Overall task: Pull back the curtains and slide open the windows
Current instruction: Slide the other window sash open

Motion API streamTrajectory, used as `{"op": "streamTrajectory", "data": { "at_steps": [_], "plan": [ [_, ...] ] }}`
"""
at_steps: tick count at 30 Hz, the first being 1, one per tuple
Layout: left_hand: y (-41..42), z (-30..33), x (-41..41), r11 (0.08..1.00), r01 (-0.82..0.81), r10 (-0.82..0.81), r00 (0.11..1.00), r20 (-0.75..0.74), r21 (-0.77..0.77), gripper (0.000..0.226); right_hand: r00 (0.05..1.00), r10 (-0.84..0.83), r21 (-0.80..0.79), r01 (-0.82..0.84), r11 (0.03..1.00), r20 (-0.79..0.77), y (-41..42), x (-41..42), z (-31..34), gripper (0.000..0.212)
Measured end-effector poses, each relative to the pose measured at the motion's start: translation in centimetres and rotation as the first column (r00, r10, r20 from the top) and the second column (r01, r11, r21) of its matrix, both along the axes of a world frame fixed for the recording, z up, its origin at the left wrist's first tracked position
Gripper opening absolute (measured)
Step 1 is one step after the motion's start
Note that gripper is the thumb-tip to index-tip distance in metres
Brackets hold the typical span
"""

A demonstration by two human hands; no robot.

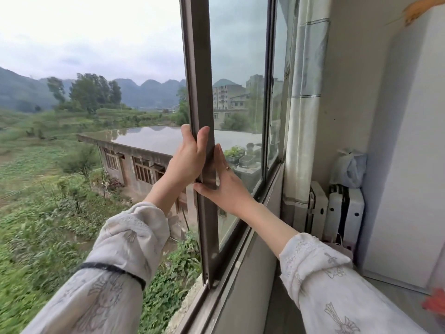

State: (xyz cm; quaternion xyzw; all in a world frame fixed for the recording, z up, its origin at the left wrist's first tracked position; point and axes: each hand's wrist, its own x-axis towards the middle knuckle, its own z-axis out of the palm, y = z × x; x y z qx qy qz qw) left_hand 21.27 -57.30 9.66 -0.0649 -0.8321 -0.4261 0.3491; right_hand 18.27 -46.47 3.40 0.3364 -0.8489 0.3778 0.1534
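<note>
A sliding window sash with a grey-brown metal frame (199,75) stands partly slid to the right, leaving the left half of the opening bare to the outside. My left hand (189,156) grips the sash's vertical edge, fingers wrapped round it from the outer side. My right hand (224,182) lies flat against the inner face of the same edge and the glass, thumb under the frame. A pale curtain (304,112) hangs bunched at the right end of the window, pulled back against the wall.
The window track and sill (216,292) run along the bottom toward me. White appliances (342,210) and a plastic bag (349,168) stand in the right corner beside a white cabinet (409,165). Outside are fields, a flat-roofed building and hills.
</note>
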Motion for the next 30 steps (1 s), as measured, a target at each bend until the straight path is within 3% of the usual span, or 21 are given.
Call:
{"op": "streamTrajectory", "data": {
  "at_steps": [9, 30],
  "plan": [
    [3.5, 0.2, -10.3, 0.995, -0.097, 0.096, 0.995, 0.036, 0.008, 0.055, 0.996, -0.055, 0.168, 0.042, 0.985, 0.074, 2.8, -10.0, 1.4, 0.109],
    [7.8, 0.6, -24.9, 0.994, -0.107, 0.106, 0.99, 0.09, 0.012, 0.051, 0.986, -0.04, 0.101, 0.024, 0.995, 0.16, 6.5, -24.5, 1.5, 0.113]
  ]
}}
